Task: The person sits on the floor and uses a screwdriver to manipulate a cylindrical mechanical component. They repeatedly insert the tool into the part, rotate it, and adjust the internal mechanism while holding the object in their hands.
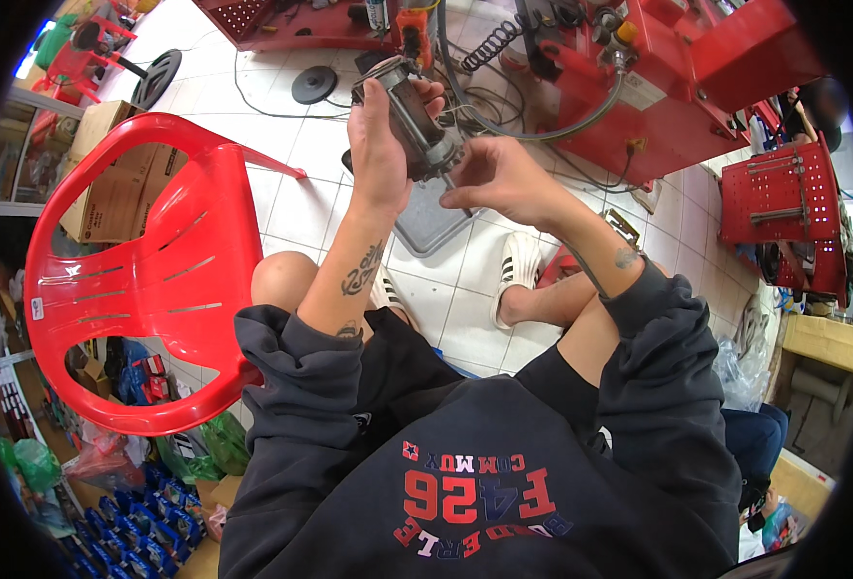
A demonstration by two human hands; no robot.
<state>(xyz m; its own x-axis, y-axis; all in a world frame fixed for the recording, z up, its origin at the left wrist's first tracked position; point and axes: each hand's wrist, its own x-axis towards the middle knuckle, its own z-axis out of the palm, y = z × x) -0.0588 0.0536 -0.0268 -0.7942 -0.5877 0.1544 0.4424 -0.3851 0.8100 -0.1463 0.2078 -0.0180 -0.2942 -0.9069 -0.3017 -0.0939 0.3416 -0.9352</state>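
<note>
Above the floor in front of me, my left hand [380,145] is wrapped round a dark, motor-like metal cylinder [413,124] with metal end pieces and thin rods along its side. The cylinder is tilted, its lower end toward my right hand [503,179]. Thumb and fingers of that hand close together at a thin metal bolt or rod [449,180] sticking out of the lower end. The exact contact at the fingertips is too small to make out. Below the cylinder, a grey plastic tray [433,232] lies on the tiled floor, partly covered by my hands.
A red plastic chair [146,275] stands at my left, a cardboard box [135,188] behind it. Ahead right is a red machine [629,111] with hoses and cables. A black disc [313,85] lies on the floor. A red tool cart [779,207] stands far right.
</note>
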